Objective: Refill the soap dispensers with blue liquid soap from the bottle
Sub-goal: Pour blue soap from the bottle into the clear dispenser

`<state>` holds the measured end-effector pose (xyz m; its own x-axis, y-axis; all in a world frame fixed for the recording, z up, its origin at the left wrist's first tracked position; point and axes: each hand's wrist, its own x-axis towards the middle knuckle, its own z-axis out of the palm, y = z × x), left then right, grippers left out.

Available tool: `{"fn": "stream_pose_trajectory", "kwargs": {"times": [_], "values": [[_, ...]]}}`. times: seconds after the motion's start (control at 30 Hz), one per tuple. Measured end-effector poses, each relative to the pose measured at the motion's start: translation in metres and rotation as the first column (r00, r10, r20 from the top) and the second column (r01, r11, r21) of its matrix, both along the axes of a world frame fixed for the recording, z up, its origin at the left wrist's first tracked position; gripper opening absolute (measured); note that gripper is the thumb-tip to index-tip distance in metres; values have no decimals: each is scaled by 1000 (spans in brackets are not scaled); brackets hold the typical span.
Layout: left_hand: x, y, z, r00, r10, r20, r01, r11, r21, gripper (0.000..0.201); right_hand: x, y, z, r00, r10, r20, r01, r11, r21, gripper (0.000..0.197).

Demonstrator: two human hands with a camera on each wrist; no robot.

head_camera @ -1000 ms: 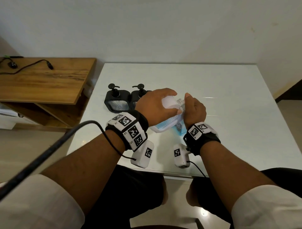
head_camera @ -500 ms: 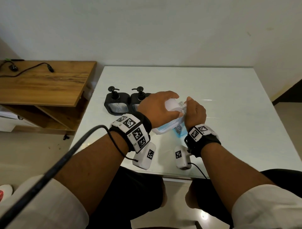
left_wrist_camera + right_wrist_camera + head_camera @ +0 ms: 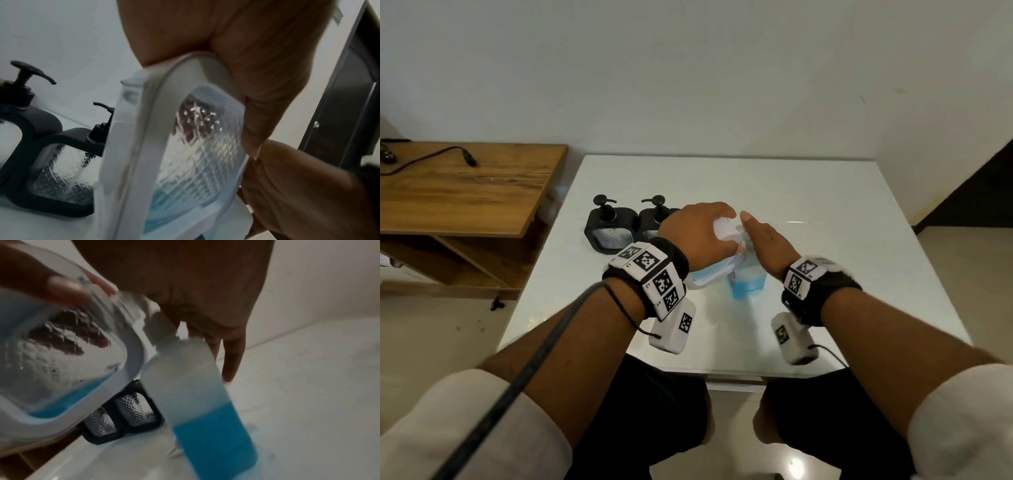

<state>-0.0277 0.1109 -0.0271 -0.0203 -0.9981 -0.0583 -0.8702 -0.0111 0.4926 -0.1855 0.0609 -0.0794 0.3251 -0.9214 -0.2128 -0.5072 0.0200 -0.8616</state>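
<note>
My left hand (image 3: pixel 698 233) grips a white-framed soap dispenser (image 3: pixel 724 229) by its top and holds it tilted over the table; a little blue soap pools in its patterned glass body (image 3: pixel 174 146). Right beside it stands the soap bottle (image 3: pixel 748 287), about half full of blue liquid (image 3: pixel 216 434), with its white neck (image 3: pixel 160 326) under my right palm. My right hand (image 3: pixel 763 240) lies over the bottle's top with its fingers (image 3: pixel 230 361) straight; the thumb is hidden. Two black pump dispensers (image 3: pixel 611 229) (image 3: pixel 654 222) stand side by side at the left.
The white glossy table (image 3: pixel 825 240) ends just in front of my knees. A wooden sideboard (image 3: pixel 465 192) with a black cable (image 3: pixel 431 157) on it stands to the left. A dark doorway (image 3: pixel 983 192) opens at the far right.
My right hand's fingers have straightened from a curled hold over the bottle's top. The left hand keeps the white dispenser tilted in the same place.
</note>
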Motion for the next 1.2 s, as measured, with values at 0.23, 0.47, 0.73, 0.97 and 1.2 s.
{"fn": "stream_pose_trajectory", "kwargs": {"times": [0.23, 0.47, 0.73, 0.97, 1.2], "values": [[-6, 3, 5, 1000, -2, -5, 2, 1000, 10, 50, -21, -5, 43, 992, 42, -115, 0, 940, 341, 60], [-11, 4, 10, 999, -28, -24, 29, 999, 21, 51, -19, -11, 56, 987, -53, -150, 103, 931, 349, 46], [-14, 3, 13, 999, -30, -16, 30, 999, 21, 51, -25, -15, 62, 994, -99, 44, 65, 872, 485, 26], [-17, 2, 13, 1000, -24, 0, 24, 999, 30, 51, -22, -20, 60, 986, -160, 46, 112, 844, 524, 18], [-18, 3, 14, 999, -16, 42, 15, 1000, 23, 53, -16, -21, 61, 989, -137, -58, 149, 876, 459, 13]]}}
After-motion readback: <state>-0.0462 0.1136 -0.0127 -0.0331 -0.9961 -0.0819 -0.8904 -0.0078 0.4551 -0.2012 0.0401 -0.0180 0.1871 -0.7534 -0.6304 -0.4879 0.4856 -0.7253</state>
